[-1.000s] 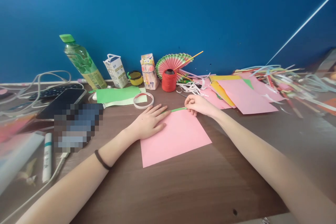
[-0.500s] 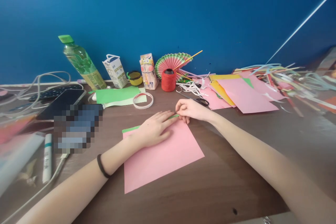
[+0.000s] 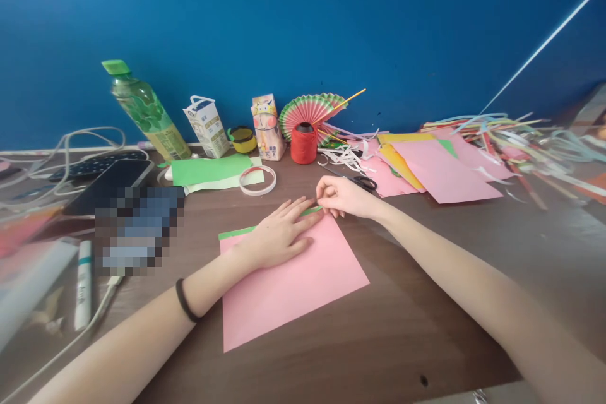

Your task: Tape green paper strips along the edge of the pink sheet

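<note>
A sheet of pink paper lies flat on the brown table, with a narrow green strip along its far edge. My left hand rests palm down across the sheet, fingers stretched out toward the far right corner. At that corner my right hand is closed in a pinch by the end of the green strip; whatever sits between its fingertips is hidden. Scissors with dark handles lie just beyond the right hand, and a roll of tape is on the table beyond the left.
Along the blue wall stand a green-capped bottle, two drink cartons, a red thread spool and a paper fan. Pink sheets and paper strips cover the right. Phones, cables and a marker occupy the left.
My left hand stays spread on the sheet with its fingers slightly more apart. The right hand remains pinched at the corner. The whole view has shifted very slightly.
</note>
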`<action>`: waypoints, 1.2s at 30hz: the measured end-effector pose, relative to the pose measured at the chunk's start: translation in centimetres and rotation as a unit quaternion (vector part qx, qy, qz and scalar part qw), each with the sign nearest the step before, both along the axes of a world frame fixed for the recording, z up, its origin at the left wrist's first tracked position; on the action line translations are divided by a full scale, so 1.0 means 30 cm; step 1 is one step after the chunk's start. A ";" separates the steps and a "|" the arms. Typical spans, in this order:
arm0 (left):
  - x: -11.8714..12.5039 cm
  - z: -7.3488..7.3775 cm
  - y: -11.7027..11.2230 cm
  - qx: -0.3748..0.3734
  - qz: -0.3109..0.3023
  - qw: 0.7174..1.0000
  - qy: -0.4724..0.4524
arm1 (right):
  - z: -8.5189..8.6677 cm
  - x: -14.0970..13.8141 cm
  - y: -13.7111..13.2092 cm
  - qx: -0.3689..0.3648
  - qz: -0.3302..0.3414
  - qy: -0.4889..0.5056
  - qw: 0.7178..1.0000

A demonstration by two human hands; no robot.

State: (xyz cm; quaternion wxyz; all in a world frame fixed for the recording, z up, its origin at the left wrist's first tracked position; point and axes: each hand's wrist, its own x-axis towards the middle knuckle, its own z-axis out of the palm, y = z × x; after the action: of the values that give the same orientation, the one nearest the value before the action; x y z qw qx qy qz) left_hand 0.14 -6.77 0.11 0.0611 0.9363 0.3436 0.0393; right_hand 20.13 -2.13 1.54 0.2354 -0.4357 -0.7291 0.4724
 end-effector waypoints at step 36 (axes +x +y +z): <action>-0.003 -0.015 0.008 0.004 -0.010 1.000 0.002 | 0.026 -0.003 -0.029 0.200 0.027 -0.069 0.977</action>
State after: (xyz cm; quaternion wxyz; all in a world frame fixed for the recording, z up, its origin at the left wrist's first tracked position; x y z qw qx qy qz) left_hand 0.06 -6.54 -0.35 0.0569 0.9399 0.3344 0.0386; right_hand 20.05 -3.00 2.33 0.2541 -0.3916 -0.8348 0.2920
